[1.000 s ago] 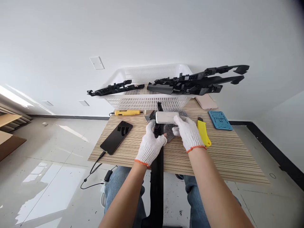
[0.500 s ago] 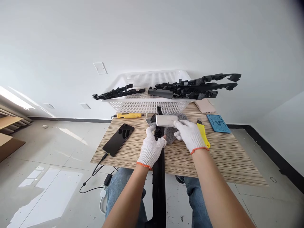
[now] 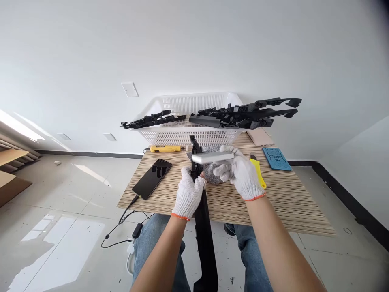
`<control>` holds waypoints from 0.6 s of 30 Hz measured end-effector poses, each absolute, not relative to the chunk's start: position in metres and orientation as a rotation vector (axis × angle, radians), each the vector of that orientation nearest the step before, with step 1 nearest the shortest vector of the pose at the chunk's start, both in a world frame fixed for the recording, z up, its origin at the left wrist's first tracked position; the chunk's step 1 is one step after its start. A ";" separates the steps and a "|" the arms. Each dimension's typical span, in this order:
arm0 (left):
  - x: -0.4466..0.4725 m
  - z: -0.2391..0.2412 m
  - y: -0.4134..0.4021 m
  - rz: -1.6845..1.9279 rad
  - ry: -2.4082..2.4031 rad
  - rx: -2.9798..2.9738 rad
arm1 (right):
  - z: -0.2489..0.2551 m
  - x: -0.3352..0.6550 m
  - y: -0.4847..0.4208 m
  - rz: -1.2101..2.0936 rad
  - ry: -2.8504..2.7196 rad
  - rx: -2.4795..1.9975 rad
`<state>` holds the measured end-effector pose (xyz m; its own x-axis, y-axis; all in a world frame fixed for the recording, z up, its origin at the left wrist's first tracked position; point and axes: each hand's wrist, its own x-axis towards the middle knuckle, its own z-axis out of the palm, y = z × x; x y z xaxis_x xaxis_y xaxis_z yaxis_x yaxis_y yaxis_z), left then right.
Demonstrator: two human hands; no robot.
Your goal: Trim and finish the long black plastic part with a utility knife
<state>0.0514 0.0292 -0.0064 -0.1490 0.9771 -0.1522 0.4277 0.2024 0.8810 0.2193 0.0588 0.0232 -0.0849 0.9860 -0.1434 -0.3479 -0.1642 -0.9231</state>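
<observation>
My left hand (image 3: 189,191), in a white knit glove with an orange cuff, is closed around a long black plastic trim piece (image 3: 204,231). The piece runs from the table's far side down past the front edge between my knees. In my gloved right hand (image 3: 241,172) is a flat whitish-grey block (image 3: 212,157), pinched at its right end. Its left end is over the upper part of the trim piece; whether they touch I cannot tell. Beneath lies a grey cloth (image 3: 212,174). A yellow utility knife (image 3: 257,172) lies just right of my right hand.
A white plastic basket (image 3: 188,133) with several black trim pieces (image 3: 240,114) stands behind the table (image 3: 273,207). On the tabletop are a cabled black phone (image 3: 152,178), a yellow pen-like power tool (image 3: 165,149), a blue pad (image 3: 276,158) and a pinkish flat object (image 3: 260,137).
My right hand has turned the block so its narrow edge shows, its left end shifting left. The far end of the trim piece has swung left with my left hand.
</observation>
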 end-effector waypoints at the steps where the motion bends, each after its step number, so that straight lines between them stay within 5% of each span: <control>1: 0.052 -0.006 0.029 0.893 1.706 1.334 | 0.023 0.216 0.061 1.472 -0.859 -0.965; 9: 0.055 0.000 0.031 0.805 1.782 1.367 | 0.000 0.191 0.074 1.044 -0.969 -1.355; 18: 0.055 0.000 0.033 0.806 1.770 1.347 | -0.004 0.190 0.080 1.102 -0.915 -1.392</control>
<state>0.0552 0.0333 0.0003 -0.1579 0.9687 -0.1917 0.4914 0.2454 0.8356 0.1898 0.0805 -0.0044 0.2733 0.9536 -0.1265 -0.0508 -0.1170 -0.9918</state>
